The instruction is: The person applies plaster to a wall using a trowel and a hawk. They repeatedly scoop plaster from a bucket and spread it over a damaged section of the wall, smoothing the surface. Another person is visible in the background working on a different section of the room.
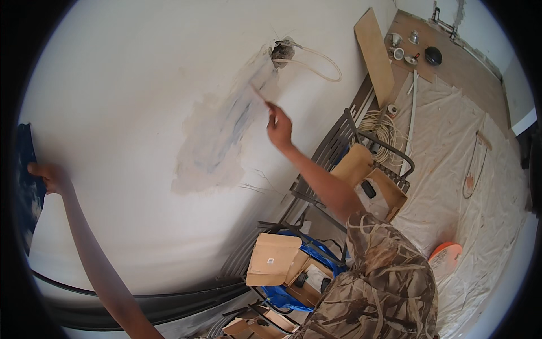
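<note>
My right hand (280, 127) is raised to the white wall (130, 113), its fingers closed around a thin, narrow tool (257, 91). The tool's tip lies over a long grey-beige plaster patch (209, 141) with darker bluish streaks; its exact kind is too blurred to make out, and whether it touches the wall I cannot tell. Above the patch is a round hole (282, 53) with a pale loop of cable (333, 66) coming out. At the far left, my left hand (51, 177) grips the edge of a dark blue sheet-like thing (28, 192) with whitish smears, partly cut off by the picture's rim.
Below the wall stand dark metal chairs (322, 152) bearing open cardboard boxes (274, 257). A cable coil (381, 133) and a leaning brown board (375, 56) are to the right. Plastic sheeting (440, 141) covers the floor, with an orange round object (446, 254) on it.
</note>
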Demonstrator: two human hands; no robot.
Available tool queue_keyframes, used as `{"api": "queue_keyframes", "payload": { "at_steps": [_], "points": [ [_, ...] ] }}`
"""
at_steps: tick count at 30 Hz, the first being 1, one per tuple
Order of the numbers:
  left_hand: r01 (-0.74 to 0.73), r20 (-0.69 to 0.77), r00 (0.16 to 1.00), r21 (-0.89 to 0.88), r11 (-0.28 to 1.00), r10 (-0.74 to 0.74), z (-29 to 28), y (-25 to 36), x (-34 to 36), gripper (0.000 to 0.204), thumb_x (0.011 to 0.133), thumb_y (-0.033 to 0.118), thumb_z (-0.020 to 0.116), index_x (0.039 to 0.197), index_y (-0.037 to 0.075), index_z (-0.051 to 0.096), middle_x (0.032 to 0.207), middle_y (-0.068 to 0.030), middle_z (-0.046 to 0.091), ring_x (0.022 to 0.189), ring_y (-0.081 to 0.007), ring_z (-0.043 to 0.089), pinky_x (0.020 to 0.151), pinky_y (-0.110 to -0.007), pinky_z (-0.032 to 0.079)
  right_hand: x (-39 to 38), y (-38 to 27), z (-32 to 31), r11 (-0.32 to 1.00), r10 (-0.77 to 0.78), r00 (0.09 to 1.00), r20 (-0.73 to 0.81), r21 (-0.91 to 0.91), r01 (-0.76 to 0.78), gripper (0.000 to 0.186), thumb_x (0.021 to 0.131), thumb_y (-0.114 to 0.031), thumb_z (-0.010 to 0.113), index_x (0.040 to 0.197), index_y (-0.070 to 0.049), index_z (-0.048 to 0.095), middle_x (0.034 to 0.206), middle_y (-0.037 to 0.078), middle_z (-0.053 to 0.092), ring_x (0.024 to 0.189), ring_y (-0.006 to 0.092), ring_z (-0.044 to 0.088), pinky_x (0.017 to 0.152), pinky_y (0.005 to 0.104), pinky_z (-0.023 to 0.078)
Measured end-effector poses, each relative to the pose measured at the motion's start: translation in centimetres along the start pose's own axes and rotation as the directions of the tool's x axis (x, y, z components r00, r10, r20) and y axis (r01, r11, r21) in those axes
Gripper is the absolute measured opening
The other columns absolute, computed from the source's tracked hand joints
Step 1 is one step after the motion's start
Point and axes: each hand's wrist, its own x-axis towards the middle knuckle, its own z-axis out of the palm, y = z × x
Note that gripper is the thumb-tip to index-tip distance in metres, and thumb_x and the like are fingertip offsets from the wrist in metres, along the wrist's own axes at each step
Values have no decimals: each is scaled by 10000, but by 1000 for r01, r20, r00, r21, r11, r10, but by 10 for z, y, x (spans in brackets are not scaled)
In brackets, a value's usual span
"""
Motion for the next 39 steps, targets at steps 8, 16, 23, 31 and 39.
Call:
{"api": "queue_keyframes", "payload": {
  "at_steps": [8,16,23,31,39],
  "points": [
    [-301,83,952,89,949,294,-11,12,5,902,909,493,629,1309,-238,282,1343,-411,374,1242,-378,445,1027,-457,423,-152,-76,12,991,-125,913,389,15,129,515,755,117,547,1230,-72,602,1199,90,632,1108,269,578,915,402,411],
    [-507,142,862,226,832,487,-21,26,8,767,944,422,611,1266,-226,358,1279,-401,445,1159,-338,504,984,-438,463,-73,11,-60,860,-320,759,567,-162,484,633,735,36,552,1341,-143,540,1362,95,514,1261,279,464,991,491,327],
    [-481,130,877,193,855,463,-13,25,6,764,955,444,573,1276,-214,353,1282,-405,437,1158,-362,504,988,-445,464,17,64,-44,923,-373,926,65,-76,377,254,923,9,491,1144,22,615,1090,169,657,965,334,634,853,389,486],
    [-429,121,903,185,884,412,-8,35,0,797,958,492,530,1299,-202,332,1305,-412,407,1193,-391,478,1002,-459,455,74,54,-19,991,88,986,142,89,-102,309,922,-34,501,1220,-27,583,1120,209,649,1049,359,629,891,381,482],
    [-391,93,920,133,911,381,-20,34,-9,832,962,540,487,1321,-190,311,1328,-419,378,1229,-420,452,1015,-473,446,19,-21,0,993,68,979,195,79,-85,332,913,-3,465,1211,-42,607,1142,185,649,1096,347,610,941,383,465]
  ]
}}
